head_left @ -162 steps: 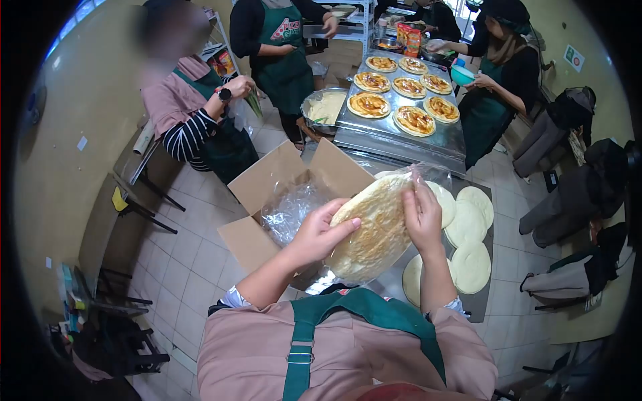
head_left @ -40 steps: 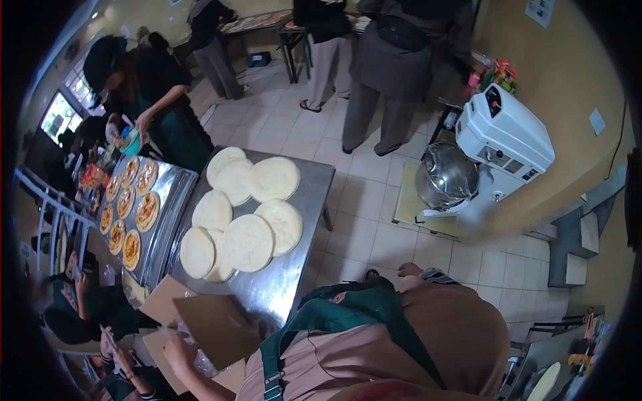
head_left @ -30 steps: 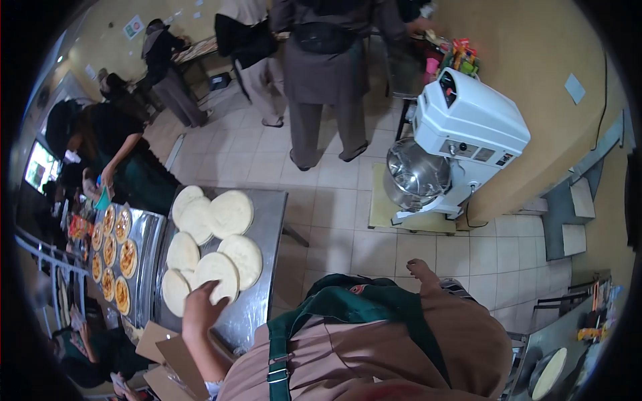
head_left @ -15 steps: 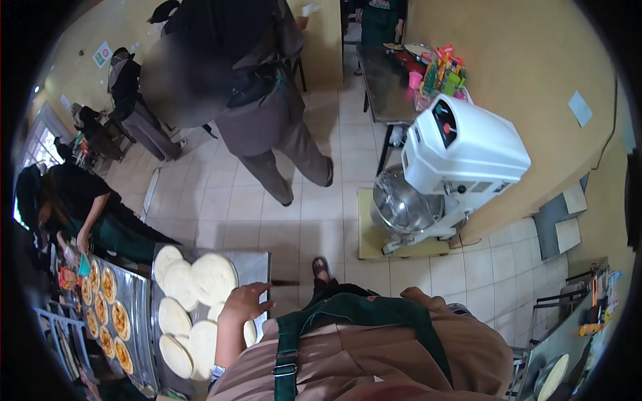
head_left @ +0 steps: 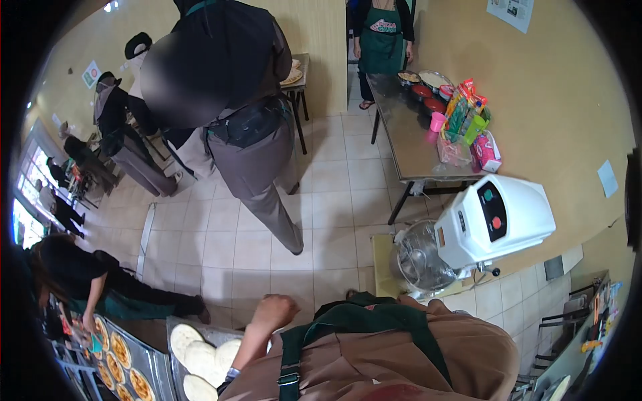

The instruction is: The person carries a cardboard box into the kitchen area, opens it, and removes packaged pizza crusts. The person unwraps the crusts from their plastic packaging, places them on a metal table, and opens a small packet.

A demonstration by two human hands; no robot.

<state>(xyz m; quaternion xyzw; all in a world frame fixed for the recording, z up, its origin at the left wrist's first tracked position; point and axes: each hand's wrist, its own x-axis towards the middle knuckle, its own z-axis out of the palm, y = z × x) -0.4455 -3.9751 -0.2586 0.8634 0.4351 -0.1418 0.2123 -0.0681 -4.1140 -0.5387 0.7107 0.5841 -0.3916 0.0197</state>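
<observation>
My left hand (head_left: 275,311) hangs in front of me, its fingers curled in, with nothing visible in them. It is just beyond the far edge of a metal table, past pale round dough bases (head_left: 204,357) lying there in an overlapping group. Only a bit of my right hand (head_left: 438,307) shows at the edge of my apron (head_left: 364,314); its fingers are hidden. Ahead on the right stands a white dough mixer (head_left: 495,217) with a steel bowl (head_left: 424,257).
Topped pizzas (head_left: 120,351) lie on a dark tray at lower left, where another person's hand (head_left: 89,322) reaches in. A person (head_left: 247,134) stands ahead. A dark table (head_left: 408,144) holds pans, cups and packets. Another person (head_left: 382,40) stands in the doorway.
My view has moved forward, so the mixer and dark table look closer. My left hand has left its place over the dough bases, and its spread fingers are now curled.
</observation>
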